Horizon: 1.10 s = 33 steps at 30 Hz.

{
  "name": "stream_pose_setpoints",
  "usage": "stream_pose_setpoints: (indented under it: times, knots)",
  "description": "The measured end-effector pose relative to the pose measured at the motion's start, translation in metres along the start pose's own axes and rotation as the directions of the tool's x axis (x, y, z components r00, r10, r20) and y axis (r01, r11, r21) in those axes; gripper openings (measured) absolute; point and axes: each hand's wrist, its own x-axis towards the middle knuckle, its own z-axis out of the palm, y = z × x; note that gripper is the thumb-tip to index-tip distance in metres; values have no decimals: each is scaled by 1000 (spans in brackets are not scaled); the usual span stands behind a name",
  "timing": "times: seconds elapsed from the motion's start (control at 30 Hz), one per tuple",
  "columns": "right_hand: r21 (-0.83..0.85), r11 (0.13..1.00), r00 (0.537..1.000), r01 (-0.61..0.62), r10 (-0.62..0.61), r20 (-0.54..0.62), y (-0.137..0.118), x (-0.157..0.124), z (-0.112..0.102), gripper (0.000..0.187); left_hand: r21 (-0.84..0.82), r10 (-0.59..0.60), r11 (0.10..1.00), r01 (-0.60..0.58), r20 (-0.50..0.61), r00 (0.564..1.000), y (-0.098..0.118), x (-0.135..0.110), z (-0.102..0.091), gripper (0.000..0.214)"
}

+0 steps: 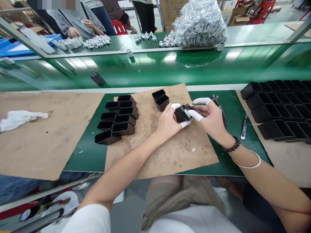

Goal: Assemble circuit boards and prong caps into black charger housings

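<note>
My left hand (168,122) and my right hand (211,117) meet over a brown cardboard sheet (167,152), both closed on one small black housing (181,114) with a white part and wires showing inside it. White finger cots cover several fingertips. My right hand also has a dark-handled cutter (218,104) tucked under its fingers. Two empty black housings (160,99) lie just beyond my left hand. A cluster of several black housings (117,119) lies on its side to the left.
A tray of black housings (279,106) fills the right. A metal tool (244,126) lies on the green mat. A white rag (20,117) rests on cardboard at left. Beyond the green conveyor (155,69), a bag of white parts (200,22) and another person's hands (73,31).
</note>
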Motion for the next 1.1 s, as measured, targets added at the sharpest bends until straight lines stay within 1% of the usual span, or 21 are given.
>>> stream_pose_setpoints:
  times: [0.1, 0.2, 0.27, 0.33, 0.43, 0.53, 0.6, 0.67, 0.73, 0.8, 0.87, 0.93, 0.97, 1.03, 1.1]
  knots:
    - [-140, 982, 992, 128, -130, -6, 0, -6, 3, 23, 32, 15, 999, -15, -8, 1000, 0, -1, 3, 59]
    - [-319, 919, 969, 233, -248, -8, 0, -9, 4, 23, 66, 51, 997, -50, -14, 999, 1, -2, 5, 59]
    - [-401, 878, 958, 263, -287, 0, 0, -10, 4, 24, 92, 69, 994, -68, -14, 998, 1, -3, 6, 58]
    - [-430, 863, 957, 266, -289, 12, 0, -9, 3, 23, 110, 84, 991, -81, -18, 996, 1, -3, 7, 56]
    - [-396, 887, 969, 235, -248, 19, -2, -8, 4, 23, 109, 114, 988, -111, -20, 993, 2, -3, 7, 55]
    - [-305, 937, 983, 171, -184, -15, -4, -9, 7, 29, 79, 105, 992, -103, -21, 994, 2, -3, 7, 54]
    - [-266, 950, 983, 165, -181, -37, -3, -11, 10, 24, 47, 65, 997, -63, -35, 997, 2, -4, 8, 54]
    - [-260, 946, 977, 194, -210, -36, 0, -13, 14, 16, 16, 25, 1000, -24, -52, 998, 2, -3, 8, 53]
    - [-243, 949, 977, 202, -212, -17, 4, -14, 17, 15, -6, 0, 1000, -1, -56, 998, 0, -3, 9, 53]
    - [-190, 971, 989, 147, -145, 21, 7, -14, 19, 21, -20, 0, 1000, -1, -43, 999, -3, -2, 9, 53]
    - [-128, 989, 995, 69, -60, 75, 9, -13, 19, 28, -29, 28, 999, -29, -26, 999, -6, -1, 8, 54]
    - [-111, 993, 994, 30, -17, 112, 9, -11, 15, 30, -63, 74, 995, -73, 10, 997, -9, -1, 8, 57]
    - [-124, 991, 993, 39, -25, 112, 9, -9, 13, 29, -96, 96, 991, -92, 32, 995, -9, 0, 8, 58]
    - [-169, 980, 993, 104, -94, 67, 8, -5, 5, 26, -167, 137, 978, -125, 58, 989, -10, 0, 9, 62]
    - [-220, 957, 981, 186, -195, -17, 10, 1, -1, 26, -195, 163, 968, -156, 20, 986, -10, 0, 11, 60]
